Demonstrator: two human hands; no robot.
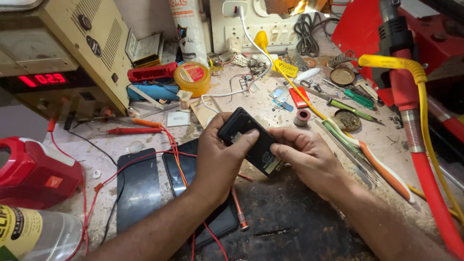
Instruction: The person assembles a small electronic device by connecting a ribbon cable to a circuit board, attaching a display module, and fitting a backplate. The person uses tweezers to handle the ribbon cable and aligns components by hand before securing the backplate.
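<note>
On a cluttered, dust-covered repair workbench (145,145), one beige metal power supply unit (63,53) with a glowing red digit display stands at the far left, the largest item in sight. One red plastic housing (34,171) sits below it at the bench edge, and one clear plastic bottle (38,237) with a yellow label lies in the near left corner. One red-handled tool (415,140) with a yellow cable running along it crosses the right side. Two flat black rectangular phone panels (140,188) lie side by side on the bench beneath the left forearm, with thin red wires trailing over them. One round yellow tub (192,77) with a red label rests near the back, beside one white cable that runs up to a wall socket board.

At centre, one small black rectangular phone-sized device (249,137) is held just above the bench, tilted, between both hands. The left hand (220,159) is closed around its left edge, thumb pressed across the back. The right hand (307,154) grips its lower right end, fingers curled and thumb on the lower edge. One orange-and-white toothbrush (377,162) lies just right of the right hand, next to one pair of metal tweezers. One red test probe (128,130) lies left of the hands.
</note>
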